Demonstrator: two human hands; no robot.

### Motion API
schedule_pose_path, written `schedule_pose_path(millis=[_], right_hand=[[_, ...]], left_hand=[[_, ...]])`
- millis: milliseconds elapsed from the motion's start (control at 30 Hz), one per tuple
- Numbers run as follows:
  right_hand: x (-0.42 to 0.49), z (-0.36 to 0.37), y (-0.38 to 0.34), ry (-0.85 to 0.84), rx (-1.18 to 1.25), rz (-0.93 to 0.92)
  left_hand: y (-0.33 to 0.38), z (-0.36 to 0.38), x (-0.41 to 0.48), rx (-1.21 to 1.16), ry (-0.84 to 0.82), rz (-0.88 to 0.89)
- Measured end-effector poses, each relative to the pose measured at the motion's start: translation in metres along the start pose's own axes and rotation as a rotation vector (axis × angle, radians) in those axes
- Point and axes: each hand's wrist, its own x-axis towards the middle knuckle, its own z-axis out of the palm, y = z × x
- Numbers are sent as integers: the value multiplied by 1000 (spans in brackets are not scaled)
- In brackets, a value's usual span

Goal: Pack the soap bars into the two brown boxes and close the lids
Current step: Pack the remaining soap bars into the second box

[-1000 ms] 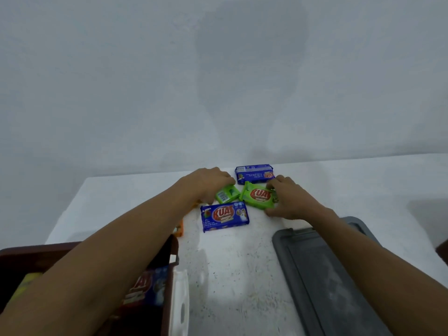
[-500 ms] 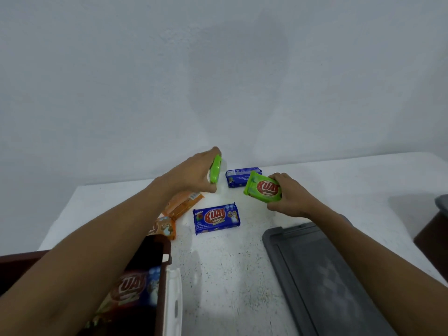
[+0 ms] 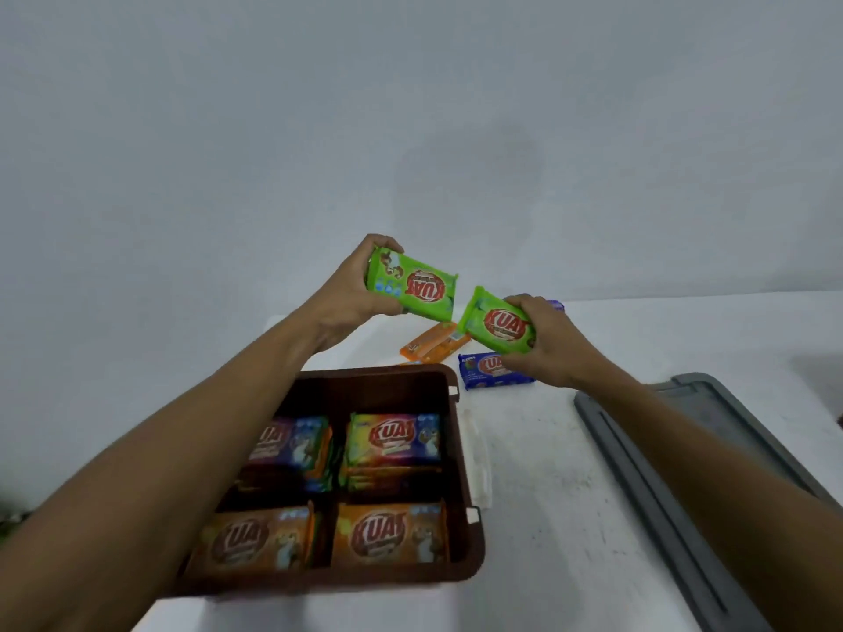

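Note:
My left hand (image 3: 346, 294) grips a green soap bar (image 3: 413, 287) in the air beyond the far edge of the open brown box (image 3: 465, 472). My right hand (image 3: 547, 344) holds a second green soap bar (image 3: 495, 326) just to the right of the first, above the table. Inside the box lie several wrapped soap bars in stacks, orange ones (image 3: 387, 533) at the front. On the white table behind the box lie an orange bar (image 3: 433, 346) and a blue bar (image 3: 483, 371). A corner of another blue bar (image 3: 556, 305) shows behind my right hand.
A grey lid (image 3: 675, 476) lies flat on the table to the right, under my right forearm. A white strip (image 3: 481, 467) sits against the box's right wall. A plain grey wall rises behind the table.
Both hands have lifted their green bars higher off the table and nearer to me. The view has tilted down, and the brown box's inside now shows.

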Motion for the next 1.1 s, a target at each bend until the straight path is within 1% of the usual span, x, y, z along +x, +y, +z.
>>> schedule_pose_path(millis=[67, 133, 167, 200, 233, 300, 333, 433, 533, 600, 633, 733, 800, 867, 933, 1100], right_hand=[[-11, 7, -26, 15, 7, -34], [-24, 17, -57, 13, -10, -68], [-28, 17, -67, 11, -23, -78], [-32, 17, -78, 1, -39, -86], [-38, 20, -91, -16, -61, -98], [-50, 24, -113, -74, -121, -115], [-55, 27, -124, -114, -159, -125], [-69, 37, -145, -242, -326, -155], [-79, 47, -160, -395, -487, -175], [-84, 54, -166, -526, -571, -171], [-86, 59, -167, -589, -636, -170], [-93, 75, -165, -776, -906, -170], [-94, 79, -163, -857, -936, -143], [-94, 78, -163, -855, -907, -146], [-95, 77, -163, -815, -880, -159], [-102, 81, -156, -695, -882, -195]], left_hand=[[1, -15, -24, -265, 69, 20], [3, -32, -49, -573, 170, 7], [3, -37, -53, -691, 216, 3], [4, -41, -58, -739, 247, 0], [3, -48, -69, -716, 263, -7], [4, -59, -90, -568, 258, -48], [5, -66, -102, -488, 224, -71], [11, -79, -135, -241, -5, -137], [16, -80, -153, 164, -205, -241], [14, -75, -162, 380, -348, -317], [9, -71, -165, 483, -416, -313], [-15, -60, -172, 792, -588, -216], [-28, -56, -177, 957, -634, -203], [-33, -56, -181, 1022, -647, -231], [-34, -58, -183, 1010, -651, -247], [-34, -55, -188, 1042, -607, -204]])
